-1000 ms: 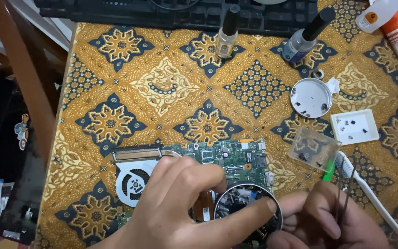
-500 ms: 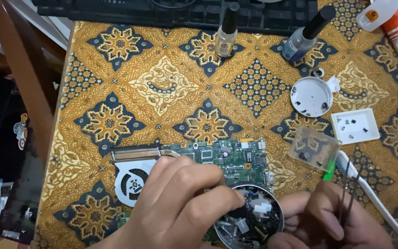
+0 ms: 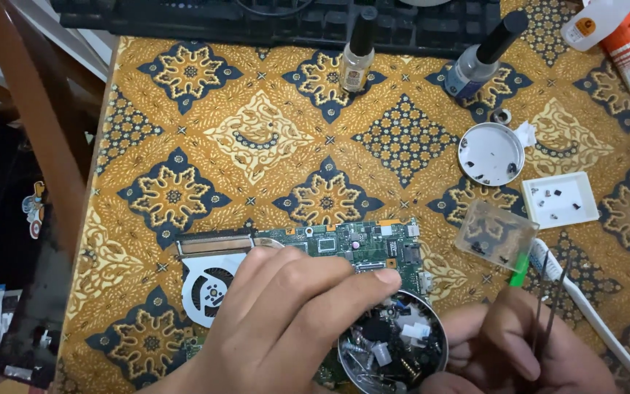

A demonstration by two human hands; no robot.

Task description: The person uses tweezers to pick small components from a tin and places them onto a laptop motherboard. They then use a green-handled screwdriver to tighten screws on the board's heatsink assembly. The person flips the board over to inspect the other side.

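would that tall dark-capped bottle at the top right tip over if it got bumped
Probably yes: the grey bottle has a long black cap over a short body, so it looks top-heavy. Its round shape suggests it would roll once down. It stands near the round white lid of tiny screws, so a fall could scatter them.

The left hand covers the near middle of the green circuit board, so the parts under it cannot be seen. The round tin holds small parts too tiny to tell apart. Both hands run off the near edge; the right hand shows only in part. The keyboard is cut off at the far edge, the white bottle at the far right corner. The specks in the round white lid are too small to name.
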